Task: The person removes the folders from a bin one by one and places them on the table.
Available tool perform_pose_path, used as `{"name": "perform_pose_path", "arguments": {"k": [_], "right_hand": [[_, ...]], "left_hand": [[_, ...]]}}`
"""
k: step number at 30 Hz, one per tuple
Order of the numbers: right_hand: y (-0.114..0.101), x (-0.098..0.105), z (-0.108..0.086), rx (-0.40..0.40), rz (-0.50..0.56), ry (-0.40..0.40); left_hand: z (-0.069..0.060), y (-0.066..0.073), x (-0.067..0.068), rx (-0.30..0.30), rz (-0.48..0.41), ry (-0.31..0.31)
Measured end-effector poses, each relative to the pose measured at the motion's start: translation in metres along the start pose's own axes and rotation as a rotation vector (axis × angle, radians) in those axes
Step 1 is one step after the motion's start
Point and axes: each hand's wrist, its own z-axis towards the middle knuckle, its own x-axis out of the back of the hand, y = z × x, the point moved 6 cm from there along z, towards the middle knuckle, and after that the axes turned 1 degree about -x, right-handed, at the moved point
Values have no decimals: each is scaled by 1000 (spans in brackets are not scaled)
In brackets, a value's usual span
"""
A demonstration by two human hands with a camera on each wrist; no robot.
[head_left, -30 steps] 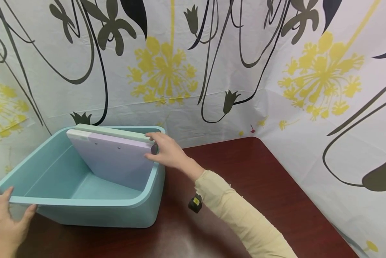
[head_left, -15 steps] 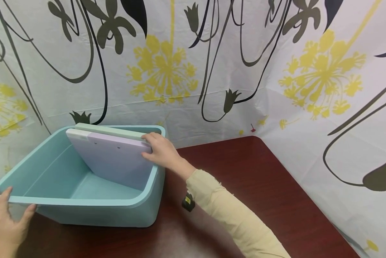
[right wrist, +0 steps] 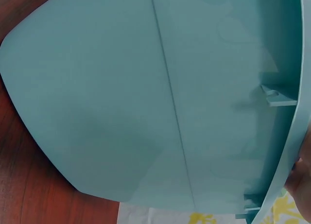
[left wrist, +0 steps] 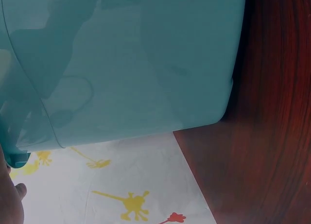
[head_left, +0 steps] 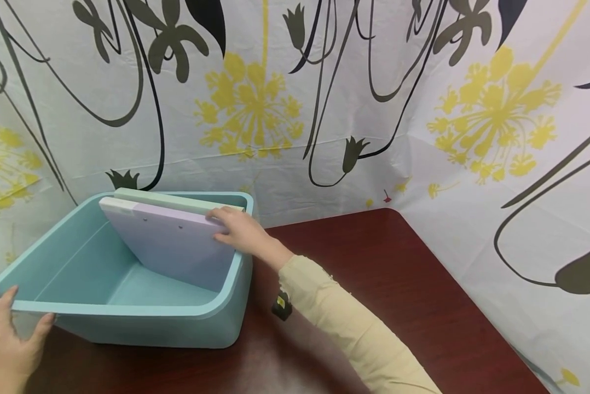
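Note:
A lavender binder (head_left: 172, 241) stands tilted inside a light blue plastic bin (head_left: 127, 310). It has a pale end section and two small rivets near its upper edge. Right behind it leans a mint green binder (head_left: 172, 200). My right hand (head_left: 243, 230) pinches the lavender binder near its upper right corner, fingers over the top edge and thumb on the front face. At the bin's near left corner, my left hand (head_left: 6, 334) rests on the rim with spread fingers, the thumb against the front. Both wrist views show mostly the bin's outer walls, with little of either hand.
The bin sits on a dark red wood table (head_left: 354, 273), close to a white patterned cloth (head_left: 324, 109) that hangs behind it and at the right. The table's far right corner is rounded. A small black device (head_left: 282, 305) is worn at the right wrist.
My right hand has slid slightly left along the upper edges, its fingers coming from the green binder onto the lavender one. The left hand and the bin stay put.

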Motion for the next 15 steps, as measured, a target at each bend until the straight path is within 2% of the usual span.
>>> {"name": "perform_pose_path", "arguments": {"k": [6, 12, 15], "right_hand": [[-1, -3, 3, 33, 18, -15], [-1, 0, 0, 45, 96, 44], [0, 2, -3, 27, 144, 90]], "left_hand": [[0, 1, 1, 0, -8, -10], [2, 4, 2, -18, -2, -13], [1, 3, 2, -13, 10, -19]]}}
